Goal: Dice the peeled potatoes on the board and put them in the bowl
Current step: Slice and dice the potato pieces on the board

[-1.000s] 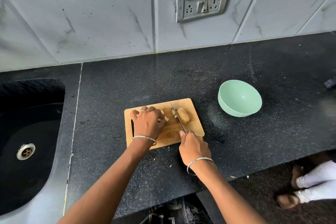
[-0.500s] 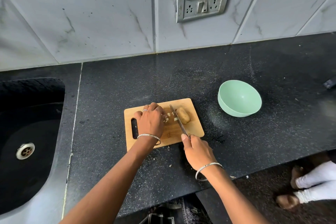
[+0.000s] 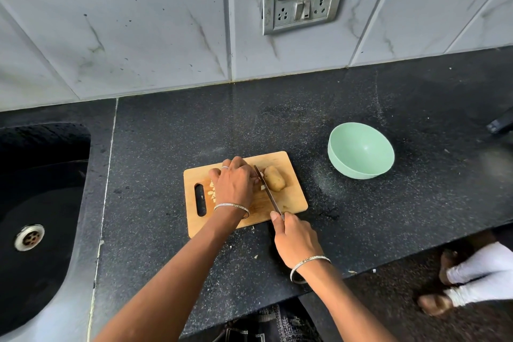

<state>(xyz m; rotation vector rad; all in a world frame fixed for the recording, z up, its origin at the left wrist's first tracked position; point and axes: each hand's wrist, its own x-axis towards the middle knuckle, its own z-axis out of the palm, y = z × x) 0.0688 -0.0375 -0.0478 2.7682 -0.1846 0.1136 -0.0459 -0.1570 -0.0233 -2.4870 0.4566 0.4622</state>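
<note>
Right hand (image 3: 298,241) clamped on steel knife (image 3: 268,191), left hand (image 3: 236,184) cupped over pale dice, oval potato (image 3: 274,178), wooden board (image 3: 288,200), glossy mint bowl (image 3: 361,150)

The wooden board (image 3: 288,197) lies flat on the dark counter, its slotted handle end pointing left. One whole peeled potato (image 3: 274,182), pale tan and oval, rests on the board's right half, near the far edge. Small pale diced pieces (image 3: 212,192) sit on the left half, just right of the handle slot, with another bit (image 3: 262,188) showing just left of the whole potato. The bowl (image 3: 361,150), mint green and round, stands upright well to the right of the board, nothing visible inside it.
</note>
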